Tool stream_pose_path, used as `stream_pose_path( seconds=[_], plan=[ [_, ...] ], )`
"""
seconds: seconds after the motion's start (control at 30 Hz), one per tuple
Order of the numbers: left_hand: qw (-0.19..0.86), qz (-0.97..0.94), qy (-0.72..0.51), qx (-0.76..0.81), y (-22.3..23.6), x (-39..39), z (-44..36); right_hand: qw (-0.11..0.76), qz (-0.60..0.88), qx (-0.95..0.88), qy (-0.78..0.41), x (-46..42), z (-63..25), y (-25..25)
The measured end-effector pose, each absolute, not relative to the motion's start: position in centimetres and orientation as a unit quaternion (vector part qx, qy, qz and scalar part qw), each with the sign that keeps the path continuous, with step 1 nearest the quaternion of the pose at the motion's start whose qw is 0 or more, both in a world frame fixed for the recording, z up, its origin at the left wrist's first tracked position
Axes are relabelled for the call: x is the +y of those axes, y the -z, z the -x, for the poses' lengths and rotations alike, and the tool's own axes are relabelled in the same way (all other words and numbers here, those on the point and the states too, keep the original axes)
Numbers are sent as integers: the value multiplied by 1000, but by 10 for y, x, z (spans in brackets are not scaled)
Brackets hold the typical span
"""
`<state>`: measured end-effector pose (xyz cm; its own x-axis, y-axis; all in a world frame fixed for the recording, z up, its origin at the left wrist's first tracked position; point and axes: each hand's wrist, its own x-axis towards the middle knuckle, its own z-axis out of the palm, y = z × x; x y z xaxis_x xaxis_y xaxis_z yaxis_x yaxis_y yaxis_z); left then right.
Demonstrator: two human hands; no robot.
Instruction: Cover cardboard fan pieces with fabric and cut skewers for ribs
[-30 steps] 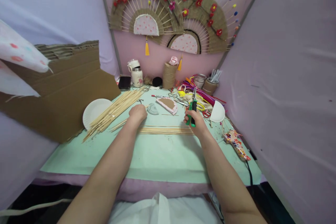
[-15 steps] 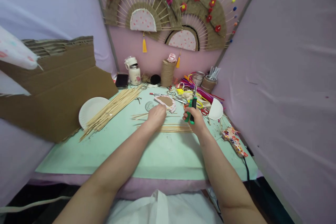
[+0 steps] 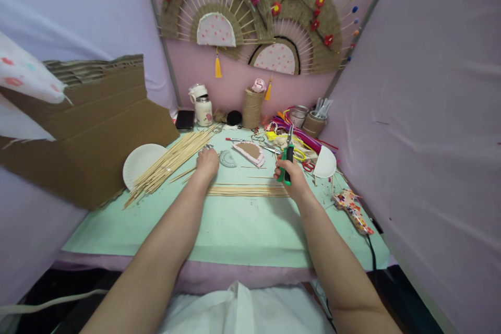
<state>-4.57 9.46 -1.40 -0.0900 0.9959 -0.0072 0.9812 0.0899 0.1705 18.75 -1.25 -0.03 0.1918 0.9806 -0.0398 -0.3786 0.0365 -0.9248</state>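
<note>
My left hand (image 3: 207, 163) is closed over the table, just right of the large pile of bamboo sticks (image 3: 172, 162). A few short bamboo sticks (image 3: 183, 174) stick out from its left side; its fingertips are mostly hidden. In my right hand (image 3: 293, 175) are needle-nose pliers (image 3: 288, 159) with green and black handles, jaws pointing up and away. Between my forearms lies a row of long bamboo sticks (image 3: 248, 190), side by side. Behind them are a cardboard half-circle edged in pink cloth (image 3: 250, 152) and a clear protractor (image 3: 227, 159).
A paper plate (image 3: 135, 163) lies partly under the stick pile, before a big cardboard sheet (image 3: 90, 141). Toward the back stand a bottle (image 3: 203, 110) and a twine roll (image 3: 252, 108). A patterned glue gun (image 3: 354, 213) with a black cord lies at right, near scissors (image 3: 308, 166).
My left hand has moved left, away from the pink-edged cardboard, and the short sticks beside it have shifted left too. My right hand still holds the pliers in nearly the same place.
</note>
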Motion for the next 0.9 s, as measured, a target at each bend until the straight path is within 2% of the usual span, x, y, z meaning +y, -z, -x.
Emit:
stream_pose_path(
  seconds=[0.23, 0.33, 0.43, 0.5, 0.63, 0.9],
  plan=[
    [43, -678, -84, 729, 12, 88, 50, 633, 438, -340, -541, -14, -187, -2],
    [17, -697, -131, 705, 9, 83, 47, 633, 439, -342, -538, -15, -186, -5],
    [14, -767, -216, 604, 6, 74, 31, 638, 432, -347, -536, -16, -186, -7],
    [54, -835, -239, 492, 7, 63, 15, 651, 413, -349, -532, -16, -186, -9],
    [103, -905, -184, 368, 12, 40, -15, 679, 376, -372, -509, -19, -188, -16],
    [95, -918, -118, 368, 19, 30, -22, 685, 393, -404, -462, -21, -189, -17]
  ],
)
